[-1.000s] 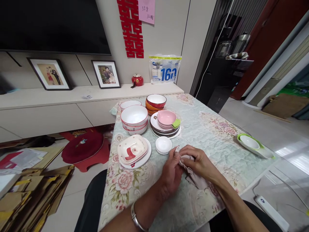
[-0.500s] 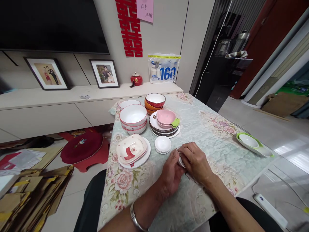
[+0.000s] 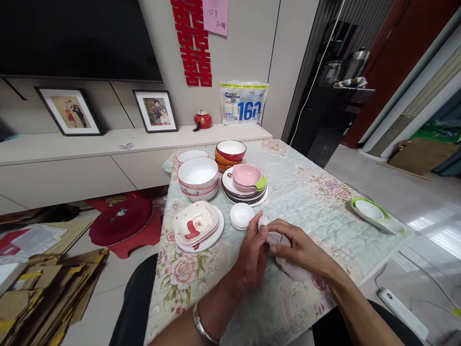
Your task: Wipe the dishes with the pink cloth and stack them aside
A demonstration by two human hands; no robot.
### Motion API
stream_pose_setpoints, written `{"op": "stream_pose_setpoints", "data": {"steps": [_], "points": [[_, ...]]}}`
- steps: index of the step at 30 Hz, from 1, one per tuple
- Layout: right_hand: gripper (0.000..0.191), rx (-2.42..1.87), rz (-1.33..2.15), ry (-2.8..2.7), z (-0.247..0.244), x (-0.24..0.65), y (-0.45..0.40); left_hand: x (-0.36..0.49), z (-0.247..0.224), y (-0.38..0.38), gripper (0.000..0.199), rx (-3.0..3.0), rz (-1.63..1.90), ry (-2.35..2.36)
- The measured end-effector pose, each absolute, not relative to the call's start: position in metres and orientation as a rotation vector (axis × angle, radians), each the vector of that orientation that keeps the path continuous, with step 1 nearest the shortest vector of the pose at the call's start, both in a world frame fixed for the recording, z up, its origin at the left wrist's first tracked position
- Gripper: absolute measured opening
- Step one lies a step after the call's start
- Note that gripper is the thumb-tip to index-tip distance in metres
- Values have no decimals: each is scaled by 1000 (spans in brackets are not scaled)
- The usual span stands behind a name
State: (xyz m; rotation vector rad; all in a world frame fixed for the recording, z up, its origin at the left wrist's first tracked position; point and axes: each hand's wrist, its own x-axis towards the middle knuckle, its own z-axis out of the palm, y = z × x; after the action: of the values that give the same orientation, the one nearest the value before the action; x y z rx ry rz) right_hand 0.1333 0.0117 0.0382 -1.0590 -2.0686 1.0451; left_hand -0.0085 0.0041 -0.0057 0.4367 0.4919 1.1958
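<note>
My left hand (image 3: pixel 252 254) is closed on a small white dish (image 3: pixel 263 221), whose rim shows above the thumb. My right hand (image 3: pixel 297 247) is beside it, its curved fingers wrapped round a pale pinkish cloth (image 3: pixel 293 269) that hangs below the palm. Just behind the left hand sits a short stack of small white dishes (image 3: pixel 242 215). To the left, a patterned rectangular bowl (image 3: pixel 196 223) rests on a white plate (image 3: pixel 218 234). Farther back stand white bowls with red rims (image 3: pixel 198 173) and a pink bowl (image 3: pixel 247 175) on stacked plates (image 3: pixel 230 191).
Red and orange bowls (image 3: pixel 231 151) stand at the table's back. A green-edged dish (image 3: pixel 383 222) holding a white bowl is near the right edge. Behind the table, a cabinet (image 3: pixel 154 139) bears photo frames, a red jar and a plastic bag. A red stool (image 3: pixel 122 221) stands left.
The small dish has tilted up in my left hand. My right hand has shifted slightly right and opened out, showing more of the cloth.
</note>
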Motion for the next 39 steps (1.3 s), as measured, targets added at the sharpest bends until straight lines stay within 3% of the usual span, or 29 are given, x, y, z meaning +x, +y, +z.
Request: {"op": "stream_pose_setpoints", "data": {"steps": [3,7,12,17,23,28,32,36,39], "points": [[35,-1089,809,-2191,31,131,9,-6,-9,5,50,418,1197,470],[26,-1085,637,-2248,29,130,8,-4,-11,5,37,406,1213,421],[15,-1092,999,-1969,37,148,12,-7,-7,2,48,391,1074,495],[28,-1182,1475,-1434,32,170,16,-10,-5,0,32,538,1047,513],[36,-1159,1528,-1318,26,176,23,-12,-7,3,31,552,1114,581],[39,-1260,1321,-1364,22,173,29,-11,-5,3,35,539,1111,613],[26,-1321,923,-1555,20,163,30,-11,-3,2,35,538,1116,632],[14,-1203,509,-1862,23,148,24,-10,-2,1,34,558,1108,623],[17,-1102,386,-2009,28,134,16,-8,-2,1,30,582,1107,585]]}}
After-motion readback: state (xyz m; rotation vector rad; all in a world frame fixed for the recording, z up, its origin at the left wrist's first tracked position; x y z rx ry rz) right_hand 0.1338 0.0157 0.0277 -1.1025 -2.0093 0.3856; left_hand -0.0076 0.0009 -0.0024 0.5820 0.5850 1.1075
